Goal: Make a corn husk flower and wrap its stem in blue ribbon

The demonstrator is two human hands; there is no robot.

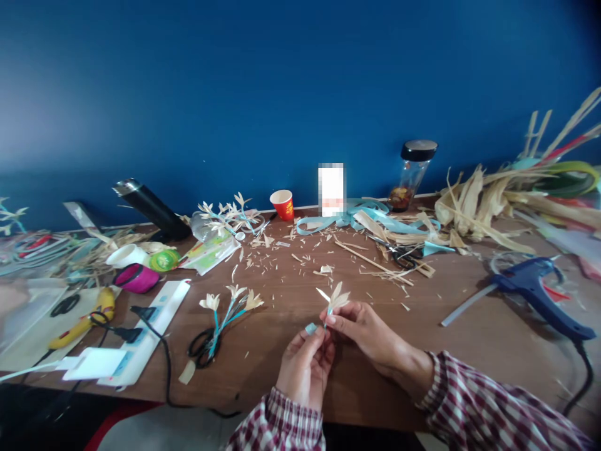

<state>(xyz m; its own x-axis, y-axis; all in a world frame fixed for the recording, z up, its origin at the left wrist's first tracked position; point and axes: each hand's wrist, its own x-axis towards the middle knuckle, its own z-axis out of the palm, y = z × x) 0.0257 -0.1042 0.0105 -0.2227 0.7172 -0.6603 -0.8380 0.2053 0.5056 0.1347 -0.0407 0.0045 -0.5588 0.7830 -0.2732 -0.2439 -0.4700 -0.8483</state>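
Observation:
A cream husk flower (339, 295) stands upright between my hands over the front of the table. My right hand (380, 335) is closed on the base of its petals, thumb and fingers pinching there. Just below, my left hand (305, 366) is closed around the lower stem, and a short piece of light blue tape (310, 327) sticks out by its thumb. The fingers hide most of the stem. To the left lie several similar flowers (233, 304) with blue-wrapped stems, resting across the black handles of scissors (200, 348).
A white power strip (157, 326) with cables and a yellow glue gun (84, 322) lie left. A blue glue gun (539, 288) rests right. Along the wall are a red paper cup (282, 205), blue ribbon (323, 223), a glass bottle (409, 178) and husks (483, 207). A blurred hand (12, 294) shows far left.

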